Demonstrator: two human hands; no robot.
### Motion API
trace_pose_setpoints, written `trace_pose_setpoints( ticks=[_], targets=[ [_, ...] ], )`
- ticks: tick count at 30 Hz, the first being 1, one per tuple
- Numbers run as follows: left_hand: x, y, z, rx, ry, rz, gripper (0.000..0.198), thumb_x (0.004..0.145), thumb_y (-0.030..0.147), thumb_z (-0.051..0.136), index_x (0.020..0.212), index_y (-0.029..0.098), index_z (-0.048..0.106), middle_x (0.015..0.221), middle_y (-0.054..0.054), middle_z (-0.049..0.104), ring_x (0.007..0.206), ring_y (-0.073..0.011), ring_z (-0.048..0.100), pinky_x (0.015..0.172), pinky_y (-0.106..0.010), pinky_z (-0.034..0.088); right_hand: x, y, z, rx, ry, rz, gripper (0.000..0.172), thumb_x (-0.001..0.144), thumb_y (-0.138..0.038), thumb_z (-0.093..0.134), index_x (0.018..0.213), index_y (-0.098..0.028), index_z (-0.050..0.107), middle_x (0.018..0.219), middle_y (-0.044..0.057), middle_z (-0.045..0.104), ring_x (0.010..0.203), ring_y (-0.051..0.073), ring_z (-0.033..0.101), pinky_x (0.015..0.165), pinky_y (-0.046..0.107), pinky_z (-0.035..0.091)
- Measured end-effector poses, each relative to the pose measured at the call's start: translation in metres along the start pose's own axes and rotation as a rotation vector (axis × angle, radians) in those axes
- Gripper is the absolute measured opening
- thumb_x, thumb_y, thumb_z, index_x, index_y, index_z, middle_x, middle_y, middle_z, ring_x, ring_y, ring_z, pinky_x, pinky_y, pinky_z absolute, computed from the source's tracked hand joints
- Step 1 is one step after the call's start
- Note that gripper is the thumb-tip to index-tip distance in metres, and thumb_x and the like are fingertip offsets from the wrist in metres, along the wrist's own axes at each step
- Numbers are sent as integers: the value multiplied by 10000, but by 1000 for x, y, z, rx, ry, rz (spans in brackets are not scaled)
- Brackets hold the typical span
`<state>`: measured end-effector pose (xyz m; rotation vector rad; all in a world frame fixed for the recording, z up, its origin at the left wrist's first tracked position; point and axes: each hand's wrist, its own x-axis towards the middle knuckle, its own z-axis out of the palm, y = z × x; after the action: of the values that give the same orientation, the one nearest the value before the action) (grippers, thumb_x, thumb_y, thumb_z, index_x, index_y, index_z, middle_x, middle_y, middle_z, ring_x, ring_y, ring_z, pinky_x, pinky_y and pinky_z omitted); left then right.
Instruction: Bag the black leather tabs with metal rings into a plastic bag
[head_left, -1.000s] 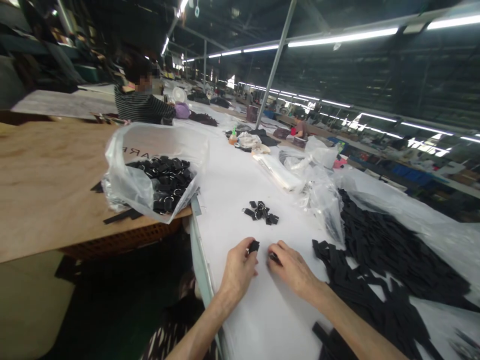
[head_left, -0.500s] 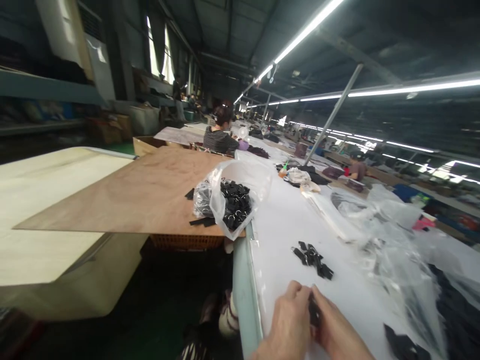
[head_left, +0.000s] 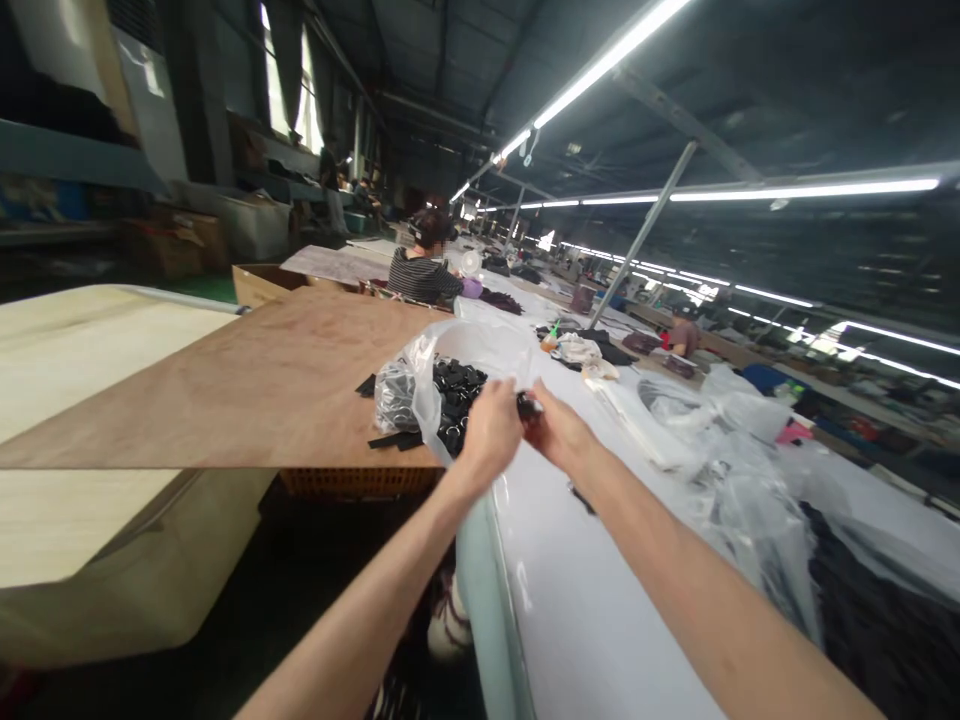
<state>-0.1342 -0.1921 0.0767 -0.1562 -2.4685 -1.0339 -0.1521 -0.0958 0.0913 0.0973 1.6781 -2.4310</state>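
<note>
Both hands are stretched forward beside the open plastic bag (head_left: 426,385), which is filled with black pieces (head_left: 454,385) that have metal rings. My right hand (head_left: 559,432) pinches a small dark piece (head_left: 528,406) between its fingers. Just left of it, my left hand (head_left: 493,425) is closed in front of the bag's right side; what its fingers hold, if anything, is hidden. Below my right wrist, a bit of another black piece (head_left: 582,498) shows on the white table surface (head_left: 555,590), the rest being covered by the forearm.
A brown board (head_left: 247,385) lies left of the bag, over a pale board (head_left: 67,340). Crumpled clear plastic (head_left: 757,500) and dark fabric (head_left: 877,600) are on the right. A person in a striped top (head_left: 420,275) sits beyond the bag. A slanted metal pole (head_left: 643,232) stands farther back.
Both hands have moved forward and left, from the near part of the white table to the bag's right edge. The view has shifted slightly, and the loose black pieces are now mostly hidden.
</note>
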Motion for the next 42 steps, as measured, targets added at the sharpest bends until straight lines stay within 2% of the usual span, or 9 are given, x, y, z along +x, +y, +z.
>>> trace_pose_setpoints(
  ticks=[3, 7, 11, 15, 18, 24, 30, 36, 42],
  targets=[
    [30, -19, -18, 3, 90, -70, 405, 810, 51, 377, 1208, 35, 448, 1132, -204, 543, 1047, -268, 546, 905, -387, 423, 25, -22, 6, -103, 35, -55, 211, 932, -291, 489, 757, -190, 426, 618, 40, 622, 511, 107, 570, 474, 174, 464],
    [-2, -36, -10, -173, 155, 6, 350, 837, 140, 398, 1153, 117, 548, 1132, -118, 599, 956, -229, 606, 875, -355, 459, 23, -27, -45, -350, 159, -116, 83, 891, -159, 481, 809, -163, 472, 710, 71, 656, 600, 123, 612, 519, 187, 466],
    [-76, -40, 32, -399, -166, 90, 255, 867, 235, 417, 946, 154, 645, 787, -40, 680, 720, -187, 647, 698, -289, 501, -10, -15, -138, -717, 372, -184, 95, 846, -219, 483, 825, -159, 554, 881, 78, 655, 782, 190, 632, 698, 302, 494],
    [-122, -27, 82, -396, -334, 234, 251, 861, 157, 408, 952, 153, 642, 949, -73, 682, 871, -200, 634, 781, -310, 493, -43, 10, -215, -1067, 453, -206, 322, 764, -357, 574, 1017, -159, 597, 1172, 120, 579, 1151, 306, 477, 994, 453, 326],
    [-133, -17, 102, -324, -390, 323, 253, 848, 120, 418, 981, 161, 629, 1025, -79, 657, 955, -219, 596, 827, -344, 488, -47, 37, -241, -1239, 414, -223, 623, 730, -393, 606, 1288, -164, 451, 1385, 124, 400, 1295, 296, 308, 1070, 438, 215],
    [-134, -14, 106, -215, -426, 341, 243, 838, 97, 416, 914, 173, 634, 1033, -73, 640, 975, -225, 564, 829, -366, 492, -8, 65, -234, -1428, 339, -253, 709, 796, -413, 572, 1406, -200, 281, 1446, 109, 298, 1335, 266, 229, 1071, 427, 212],
    [-133, -14, 106, -209, -451, 292, 230, 857, 125, 417, 890, 176, 639, 1027, -64, 640, 974, -211, 564, 835, -355, 490, 23, 55, -213, -1604, 162, -260, 564, 700, -511, 695, 1199, -290, 554, 1170, 60, 558, 1145, 295, 454, 935, 377, 344],
    [-133, -15, 106, -219, -462, 280, 246, 865, 127, 404, 859, 170, 646, 1007, -67, 642, 968, -211, 565, 834, -350, 483, 12, 69, -194, -1743, 259, -333, 233, 871, -392, 549, 1039, -245, 616, 1031, 53, 604, 1002, 243, 505, 841, 329, 348],
    [-135, -16, 108, -247, -436, 265, 284, 870, 124, 380, 855, 174, 659, 1002, -73, 648, 959, -208, 572, 837, -343, 479, -16, 84, -185, -1786, 375, -379, 185, 880, -342, 511, 946, -214, 627, 983, 73, 621, 986, 262, 506, 802, 344, 343]
  ],
)
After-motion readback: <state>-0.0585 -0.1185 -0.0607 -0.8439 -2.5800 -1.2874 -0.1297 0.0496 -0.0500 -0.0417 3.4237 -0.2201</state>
